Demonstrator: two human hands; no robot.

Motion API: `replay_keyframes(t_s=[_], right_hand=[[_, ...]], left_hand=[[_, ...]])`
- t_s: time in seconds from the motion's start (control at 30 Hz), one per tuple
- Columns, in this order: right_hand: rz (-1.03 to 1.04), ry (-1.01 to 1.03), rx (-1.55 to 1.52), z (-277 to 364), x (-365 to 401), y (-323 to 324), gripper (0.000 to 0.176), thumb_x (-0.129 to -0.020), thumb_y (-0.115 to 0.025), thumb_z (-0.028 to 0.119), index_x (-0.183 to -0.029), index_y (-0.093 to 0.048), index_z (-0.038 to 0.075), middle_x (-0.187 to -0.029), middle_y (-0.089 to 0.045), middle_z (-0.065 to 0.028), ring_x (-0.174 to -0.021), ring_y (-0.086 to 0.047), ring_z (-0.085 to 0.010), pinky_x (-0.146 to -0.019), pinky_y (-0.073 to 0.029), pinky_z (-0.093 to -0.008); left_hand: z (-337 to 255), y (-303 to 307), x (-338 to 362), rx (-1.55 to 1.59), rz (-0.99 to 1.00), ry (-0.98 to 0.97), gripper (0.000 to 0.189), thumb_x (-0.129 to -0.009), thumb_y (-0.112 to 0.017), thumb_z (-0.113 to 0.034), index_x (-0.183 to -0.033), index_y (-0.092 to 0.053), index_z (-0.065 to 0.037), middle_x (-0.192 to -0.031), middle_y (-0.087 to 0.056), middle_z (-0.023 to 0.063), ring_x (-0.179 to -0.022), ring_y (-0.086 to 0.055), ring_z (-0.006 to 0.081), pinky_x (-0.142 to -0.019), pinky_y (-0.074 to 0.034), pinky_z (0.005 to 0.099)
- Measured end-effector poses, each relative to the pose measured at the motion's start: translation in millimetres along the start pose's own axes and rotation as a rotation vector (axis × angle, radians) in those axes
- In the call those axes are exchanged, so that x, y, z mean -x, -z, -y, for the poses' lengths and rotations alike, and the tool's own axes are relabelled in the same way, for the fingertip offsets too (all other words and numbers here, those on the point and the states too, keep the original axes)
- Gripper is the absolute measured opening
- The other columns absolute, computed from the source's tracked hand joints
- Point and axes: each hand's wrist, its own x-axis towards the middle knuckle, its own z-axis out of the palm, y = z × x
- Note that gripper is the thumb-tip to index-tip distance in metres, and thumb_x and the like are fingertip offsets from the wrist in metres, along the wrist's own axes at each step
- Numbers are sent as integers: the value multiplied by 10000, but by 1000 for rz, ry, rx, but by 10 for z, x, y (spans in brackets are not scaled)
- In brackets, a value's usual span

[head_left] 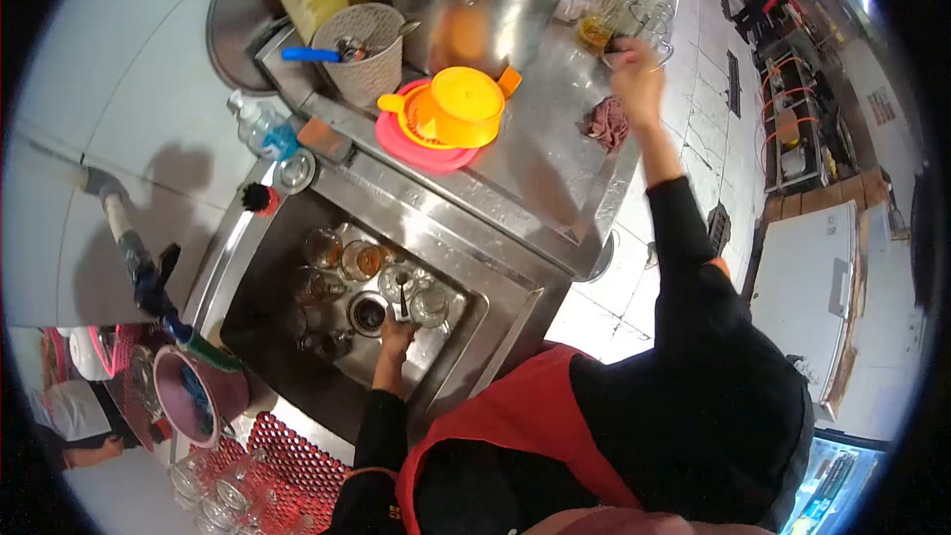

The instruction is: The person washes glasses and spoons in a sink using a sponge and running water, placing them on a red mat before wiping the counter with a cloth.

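Observation:
My left hand is down in the steel sink, its fingers closed at the near side of a glass mug. A dark, thin piece shows at that mug; what it is I cannot make out. Right beside this hand stands another glass mug. Several more mugs stand around the drain, one with brown residue. Over the counter's far right end, my stretched-out right hand is blurred. It is close to a glass mug with yellow liquid; its grip is not clear.
On the counter are a large steel pot, a basket of utensils, an orange juicer and a crumpled cloth. A soap bottle stands behind the sink. Washed-looking glasses sit on a red mat.

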Motion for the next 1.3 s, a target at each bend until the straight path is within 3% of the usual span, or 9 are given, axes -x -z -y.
replay_keyframes(t_s=[0.13, 0.2, 0.3, 0.33, 0.53, 0.6, 0.67, 0.7, 1.3], right_hand=[[-445, -97, 562, -1655, -759, -32, 447, -643, -634, 190, -1037, -489, 37, -837, -575, -174, -605, -583, -276, -563, -485, -334], [297, -661, -46, -1748, -894, 73, 339, -710, -631, 171, -971, -501, -1, -744, -544, -126, -573, -577, -240, -517, -503, -311], [586, -647, -240, -1757, -958, 52, 466, -676, -671, 271, -978, -483, -28, -790, -567, -144, -545, -605, -237, -427, -486, -307], [593, -650, -241, -1732, -938, 9, 466, -676, -671, 271, -978, -483, -28, -790, -567, -144, -545, -605, -237, -427, -486, -307], [459, -785, -435, -1457, -754, -185, 341, -718, -640, 218, -937, -522, -16, -795, -566, -136, -515, -593, -264, -416, -492, -330], [470, -705, -405, -1133, -589, 45, 321, -737, -631, 242, -956, -535, 27, -773, -570, -85, -467, -556, -213, -372, -444, -300], [441, 314, -13, -2029, -574, -226, 359, -714, -636, 324, -956, -560, 69, -760, -580, -16, -396, -425, -145, -353, -340, -266], [553, -462, -254, -1125, -459, 142, 339, -727, -616, 333, -915, -571, 55, -745, -573, -15, -415, -418, -104, -343, -308, -274], [1789, 6, -652, 2424, 2472, 132, 238, -744, -651, 209, -629, -534, 36, -567, -525, -8, -489, -535, -75, -430, -462, -205]], left_hand=[[-334, 167, 398, -281, -26, 102, 467, -654, -662, -123, -1072, -516, 24, -553, -537, 61, -453, -496, 121, -404, -408, 249], [-483, 244, 515, -406, -10, 198, 360, -714, -585, -153, -1024, -553, 27, -685, -609, 120, -535, -581, 157, -436, -448, 285], [-431, 343, 505, -550, -134, 83, 306, -719, -600, -211, -909, -609, 28, -611, -594, 95, -523, -578, 144, -446, -455, 279], [-425, 354, 482, -534, -197, 131, 317, -675, -637, -272, -906, -636, -55, -735, -625, 154, -716, -614, 266, -722, -458, 340], [-626, 296, 721, -596, -325, 6, 310, -674, -638, -275, -898, -637, -61, -873, -607, 186, -865, -578, 303, -766, -439, 357], [-588, 355, 801, -599, -350, -46, 312, -680, -632, -282, -897, -632, -58, -894, -601, 191, -881, -570, 314, -770, -434, 363], [-538, 472, 949, -556, -387, -96, 310, -689, -620, -287, -898, -628, -58, -873, -602, 194, -866, -570, 325, -758, -437, 367], [-598, 512, 1079, -529, -415, -144, 305, -695, -613, -288, -898, -627, -61, -855, -604, 194, -853, -571, 332, -748, -439, 369], [-738, 1179, 2707, -28, -893, -508, 178, -768, -560, -76, -923, -610, -3, -760, -629, 85, -642, -557, 93, -536, -429, 211]])
